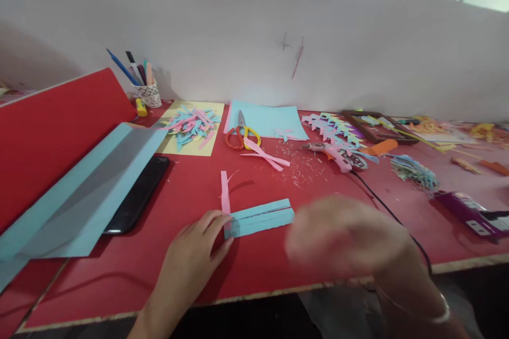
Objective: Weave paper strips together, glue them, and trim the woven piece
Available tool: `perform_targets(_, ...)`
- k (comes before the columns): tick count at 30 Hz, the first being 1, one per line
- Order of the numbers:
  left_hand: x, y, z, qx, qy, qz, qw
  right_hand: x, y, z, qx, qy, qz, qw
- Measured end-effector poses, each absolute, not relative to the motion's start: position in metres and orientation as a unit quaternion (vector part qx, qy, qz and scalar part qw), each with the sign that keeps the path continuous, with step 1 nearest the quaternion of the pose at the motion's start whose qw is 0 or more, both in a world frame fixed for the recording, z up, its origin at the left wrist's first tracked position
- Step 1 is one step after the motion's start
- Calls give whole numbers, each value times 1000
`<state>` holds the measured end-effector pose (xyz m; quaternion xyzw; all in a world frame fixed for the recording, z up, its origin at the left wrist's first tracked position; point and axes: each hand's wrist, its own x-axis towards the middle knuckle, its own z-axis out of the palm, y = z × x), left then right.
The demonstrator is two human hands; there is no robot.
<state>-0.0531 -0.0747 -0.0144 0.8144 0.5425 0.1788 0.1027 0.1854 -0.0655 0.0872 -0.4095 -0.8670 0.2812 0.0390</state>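
Observation:
My left hand point(199, 246) has its fingers and thumb on the left end of a light blue paper strip point(262, 217), which lies on the red table with slits running along its length. Touching that same end, a narrow pink paper strip point(225, 193) points away from me. My right hand point(345, 235) is over the table just right of the blue strip, smeared by motion, so its fingers cannot be made out. Beyond the blue strip lie crossed pink strips point(270, 156) against scissors point(242, 135) with red and yellow handles.
Blue sheets point(107, 190) and a black phone point(139, 196) lie at left. Cut paper pieces point(194, 124) sit on a yellow sheet, near a pen cup point(149, 94). A pink glue gun point(334, 153) trails a black cord rightwards to a purple power strip point(469, 214).

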Motion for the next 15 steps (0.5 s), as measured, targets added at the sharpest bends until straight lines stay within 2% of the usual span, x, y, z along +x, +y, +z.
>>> perform_targets(3,-53,-74,-13,805,550,183,122,177,-40,67,-448,-856,254,47)
perform_targets(10,-51,-73,-12,807,546,196,107,168,-30,41,-456,-858,238,-17)
perform_targets(15,-50,-75,-13,806,554,195,81,171,-29,44,-451,-866,215,25)
